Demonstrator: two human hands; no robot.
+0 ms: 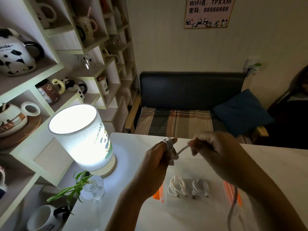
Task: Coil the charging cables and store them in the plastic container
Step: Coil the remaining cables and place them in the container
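Note:
My left hand (pixel 155 161) grips a white charging cable (pixel 170 148) wound in loops round its fingers, with a plug end hanging below. My right hand (pixel 215 147) pinches the free strand of that cable just to the right and holds it taut. Both hands hover above the clear plastic container (pixel 215 204) with orange clasps on the white table (pixel 273 165). Inside the container lie two coiled white cables (pixel 176 186), side by side. A thin cord dangles from near my right wrist at the lower right.
A lit cylindrical lamp (pixel 83 137) stands on the table's left side, with a small glass vase and green plant (pixel 91 189) in front of it. Shelves of mugs fill the left. A bench with a blue cushion (pixel 241 112) stands beyond the table.

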